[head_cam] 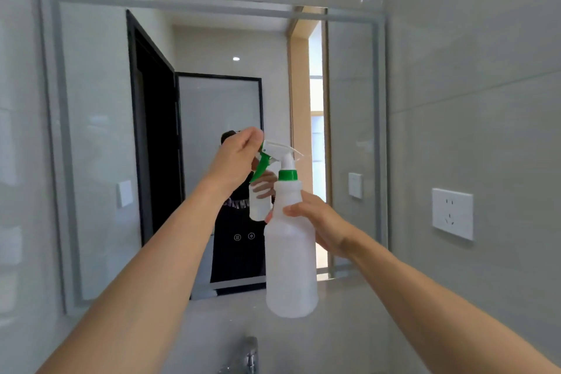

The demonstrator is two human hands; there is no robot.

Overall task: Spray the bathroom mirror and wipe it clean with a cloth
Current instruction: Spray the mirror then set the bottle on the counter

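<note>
A translucent white spray bottle with a green collar and green trigger is held up in front of the bathroom mirror. My right hand grips the bottle's body just below the neck. My left hand pinches the nozzle end of the white spray head, fingers closed on it. The bottle stands upright, its head pointing left toward my left hand. The mirror reflects the bottle, a hand and a dark-clothed torso. No cloth is in view.
A chrome tap rises at the bottom centre above the counter. A white wall socket sits on the grey tiled wall to the right of the mirror. The mirror reflects a dark door frame and a lit doorway.
</note>
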